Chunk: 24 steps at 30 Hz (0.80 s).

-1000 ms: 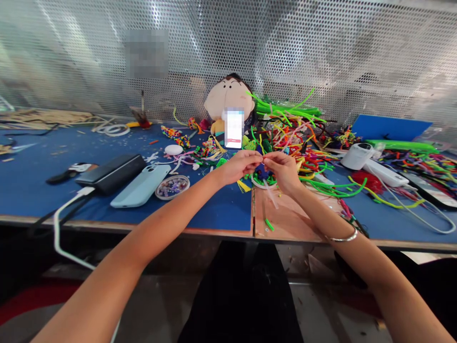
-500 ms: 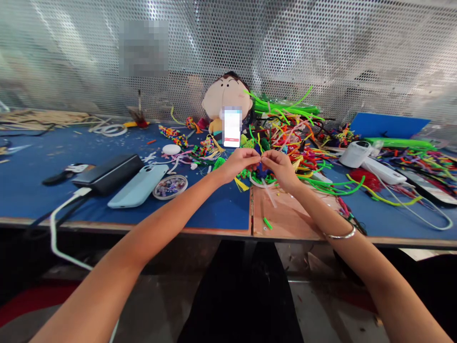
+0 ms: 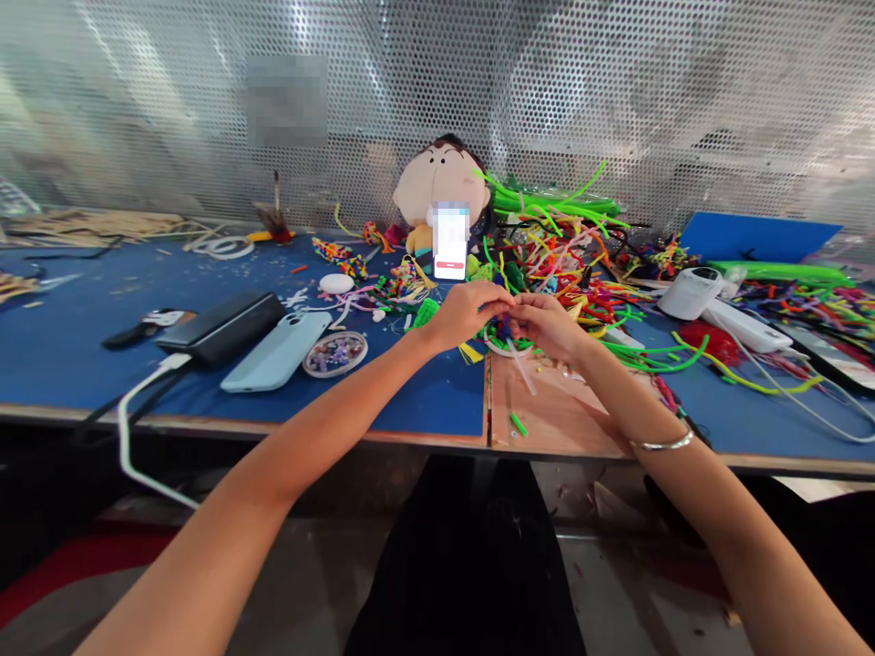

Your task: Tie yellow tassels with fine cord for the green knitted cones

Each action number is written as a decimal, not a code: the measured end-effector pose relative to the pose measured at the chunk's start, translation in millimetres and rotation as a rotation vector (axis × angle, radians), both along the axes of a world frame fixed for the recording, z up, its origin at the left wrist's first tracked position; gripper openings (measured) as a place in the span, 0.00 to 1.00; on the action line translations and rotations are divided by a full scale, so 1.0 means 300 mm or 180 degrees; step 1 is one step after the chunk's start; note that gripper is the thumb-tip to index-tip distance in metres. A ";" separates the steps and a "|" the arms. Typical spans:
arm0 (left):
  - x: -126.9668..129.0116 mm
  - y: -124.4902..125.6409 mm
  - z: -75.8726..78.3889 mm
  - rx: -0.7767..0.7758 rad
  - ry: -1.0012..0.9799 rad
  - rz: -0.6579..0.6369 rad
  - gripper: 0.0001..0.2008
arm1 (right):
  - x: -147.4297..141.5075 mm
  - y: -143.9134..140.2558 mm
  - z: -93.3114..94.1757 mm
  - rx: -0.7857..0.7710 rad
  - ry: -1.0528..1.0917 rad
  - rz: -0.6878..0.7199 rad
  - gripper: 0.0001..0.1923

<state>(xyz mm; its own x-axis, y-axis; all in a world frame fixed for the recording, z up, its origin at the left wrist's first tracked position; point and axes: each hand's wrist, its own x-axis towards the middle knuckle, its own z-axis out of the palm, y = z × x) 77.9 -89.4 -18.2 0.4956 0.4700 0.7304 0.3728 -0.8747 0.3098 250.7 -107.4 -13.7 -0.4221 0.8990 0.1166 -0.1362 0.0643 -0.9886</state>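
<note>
Near the middle of the frame, the left hand (image 3: 468,314) and right hand (image 3: 550,325) meet fingertip to fingertip, probably so both can work on the same small spot. Their fingers are drawn narrow in a pinch; whether anything lies between them I cannot tell. The nearest thing, a dark blue piece (image 3: 504,330), shows just below the fingertips, partly hidden; whether it is touched is unclear. Colourful fuzzy stems (image 3: 588,273) lie heaped right of centre, likely for easy reach. A lit phone (image 3: 449,251) stands upright before a plush doll (image 3: 427,187) at upper centre, seemingly leaning there to keep its screen facing the person. At left, a dark power bank (image 3: 215,330) with a white cable (image 3: 125,433) lies near a light blue phone (image 3: 277,355); both sit outside the working area. The lit screen is partly pixelated, its red button's text too small to read; I can make out no brand or label.
</note>
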 end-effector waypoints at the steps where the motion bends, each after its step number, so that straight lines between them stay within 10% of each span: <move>1: 0.000 0.000 0.000 0.0024 0.0043 0.0001 0.07 | 0.003 -0.002 0.003 -0.0058 -0.0016 0.0036 0.12; 24: 0.010 -0.014 -0.021 -0.0001 0.0973 0.0700 0.13 | -0.004 0.003 -0.002 -0.0099 -0.0113 0.0042 0.11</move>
